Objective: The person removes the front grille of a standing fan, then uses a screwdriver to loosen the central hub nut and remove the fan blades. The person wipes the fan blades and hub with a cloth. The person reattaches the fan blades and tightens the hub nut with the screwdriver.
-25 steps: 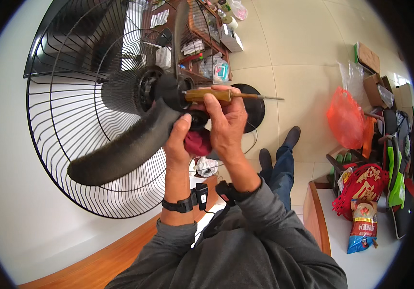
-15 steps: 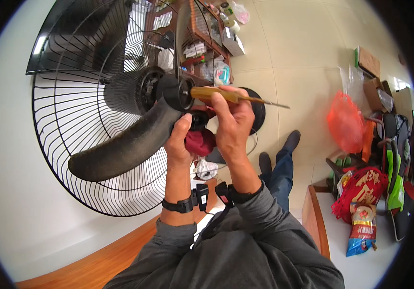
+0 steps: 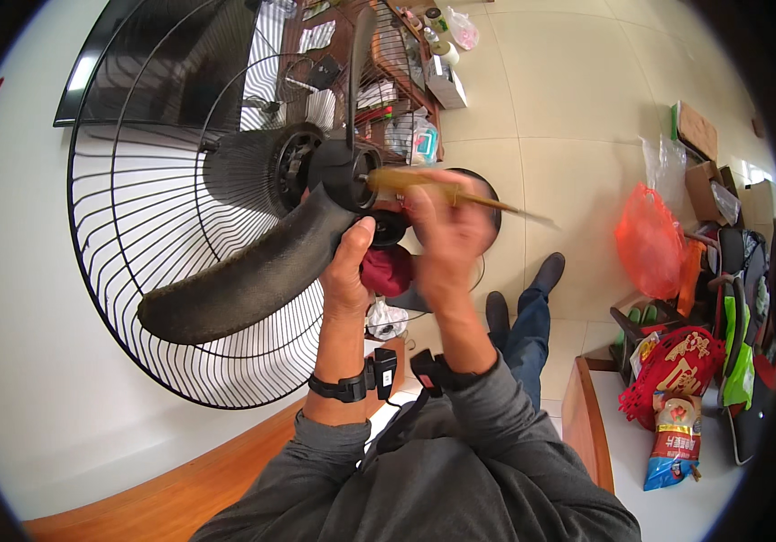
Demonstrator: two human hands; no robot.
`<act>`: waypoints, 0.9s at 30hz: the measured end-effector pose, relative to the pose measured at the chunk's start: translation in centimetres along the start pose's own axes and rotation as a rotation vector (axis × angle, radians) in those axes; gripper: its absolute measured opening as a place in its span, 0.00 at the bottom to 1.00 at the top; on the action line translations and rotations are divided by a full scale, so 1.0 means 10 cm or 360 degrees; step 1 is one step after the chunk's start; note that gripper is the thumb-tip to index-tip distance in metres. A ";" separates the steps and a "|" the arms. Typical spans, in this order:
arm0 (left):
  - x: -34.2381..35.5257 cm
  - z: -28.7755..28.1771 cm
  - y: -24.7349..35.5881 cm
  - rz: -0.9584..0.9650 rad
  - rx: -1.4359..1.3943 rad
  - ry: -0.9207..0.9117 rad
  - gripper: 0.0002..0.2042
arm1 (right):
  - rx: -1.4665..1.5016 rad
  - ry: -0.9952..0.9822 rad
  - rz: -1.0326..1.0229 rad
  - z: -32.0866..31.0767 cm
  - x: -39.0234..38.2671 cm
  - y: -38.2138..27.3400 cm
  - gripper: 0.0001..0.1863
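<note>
Fan blade assembly (image 3: 243, 280): located left of centre in the head view, in front of the black wire guard (image 3: 234, 408). Blades dark, one extended toward lower left, another upward; both joined at the round hub (image 3: 338, 176). A screwdriver (image 3: 395, 181) with a yellow-brown handle is gripped in the right hand (image 3: 451, 230), which is blurred. Handle end directed at the hub's open face, shaft pointed away to the right; contact with the hub cannot be told. The left hand (image 3: 347, 266) is placed just below the hub, thumb raised by a black round piece (image 3: 390, 228); fingers largely hidden, so its grip cannot be told. A dark red cloth (image 3: 388, 273) is seen between the hands, beneath the round piece. Hands set near each other. A black band is worn on each wrist. Farther right, an orange-red plastic bag (image 3: 648, 244) is seen.
</note>
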State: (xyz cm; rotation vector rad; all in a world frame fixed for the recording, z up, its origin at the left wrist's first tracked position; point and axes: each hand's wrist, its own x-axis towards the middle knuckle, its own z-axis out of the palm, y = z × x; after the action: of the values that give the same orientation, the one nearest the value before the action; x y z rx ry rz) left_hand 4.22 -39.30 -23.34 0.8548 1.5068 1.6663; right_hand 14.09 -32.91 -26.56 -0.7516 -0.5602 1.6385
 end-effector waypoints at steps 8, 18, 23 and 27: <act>0.01 0.01 -0.02 0.0014 -0.0051 0.0063 0.19 | -0.0083 -0.0221 -0.0062 0.00 -0.01 0.07 0.10; 0.02 0.05 0.03 0.0084 0.0031 0.0086 0.22 | 0.0029 -0.0119 0.0034 -0.03 0.02 0.05 0.10; -0.01 0.06 0.04 0.0079 -0.0017 0.0038 0.16 | 0.0212 -0.0013 -0.0057 0.02 0.02 0.08 0.10; -0.03 0.04 0.03 0.0063 -0.0092 0.0002 0.15 | 0.0136 -0.0084 0.0031 -0.06 0.14 0.02 0.13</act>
State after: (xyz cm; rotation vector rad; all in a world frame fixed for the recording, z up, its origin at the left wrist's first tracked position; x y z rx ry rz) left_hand 4.73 -39.38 -23.01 0.8578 1.4437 1.7310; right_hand 14.20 -31.61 -27.35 -0.6546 -0.5184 1.6939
